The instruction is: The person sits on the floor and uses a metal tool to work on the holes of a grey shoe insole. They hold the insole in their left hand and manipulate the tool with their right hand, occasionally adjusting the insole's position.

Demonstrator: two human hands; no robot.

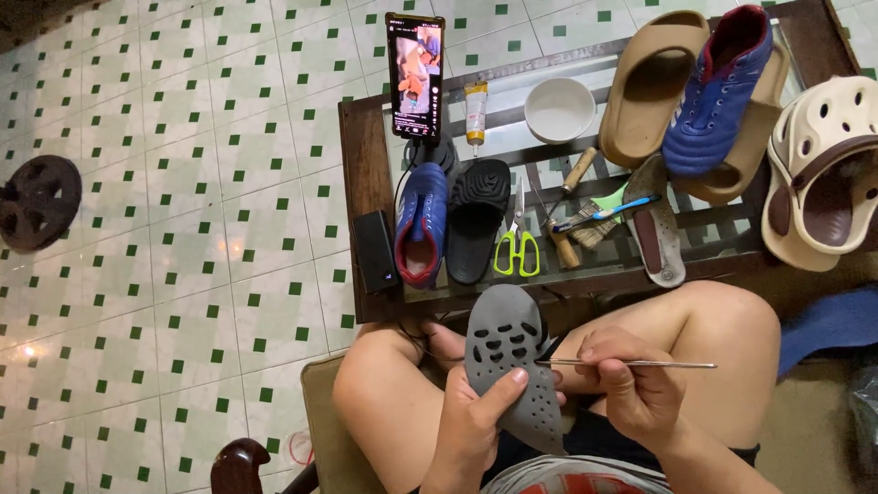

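My left hand (476,416) grips a grey perforated clog-type shoe (508,352) from below, thumb across its upper, over my lap. My right hand (631,389) pinches a thin metal awl or needle (631,364) that lies level, its tip touching the shoe's right side. Both hands sit between my bare knees, just in front of the low table.
A glass-topped wooden table (361,174) carries a phone (415,73) standing upright, a glue tube (475,110), a white bowl (559,110), green-handled scissors (518,242), a blue shoe (421,224), a black sandal (477,220), tan slides (649,82), brushes and a cream clog (823,174). Green-and-white tiled floor lies to the left.
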